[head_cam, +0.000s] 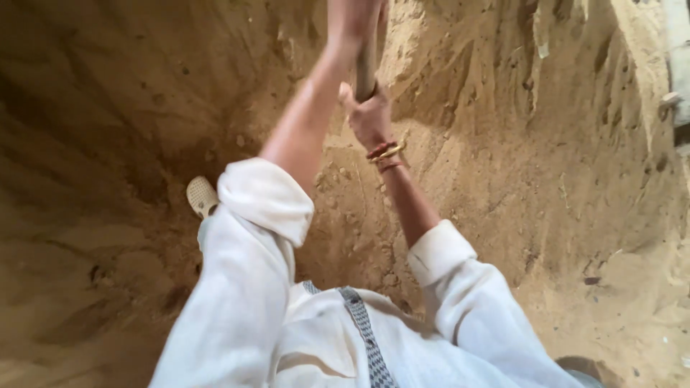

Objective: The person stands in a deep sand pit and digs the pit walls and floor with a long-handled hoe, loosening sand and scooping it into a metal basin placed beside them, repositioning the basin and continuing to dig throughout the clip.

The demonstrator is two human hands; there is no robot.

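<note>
A round wooden tool handle (pixel 366 68) rises out of the top edge of the head view; its working end is out of sight. My left hand (pixel 350 18) grips the handle high up, partly cut off by the frame's top. Lower on the same handle, my right hand (pixel 368 115) is wrapped around it, with red and gold bangles (pixel 385 152) on the wrist. Both white sleeves are rolled up to the elbows. Sandy earth (pixel 503 165) lies under and behind both hands.
Steep walls of dug sandy soil (pixel 108 108) enclose me on the left and far side. My foot in a pale perforated shoe (pixel 202 196) stands on the pit floor at left. A pale post or pipe (pixel 679 65) stands at the right edge.
</note>
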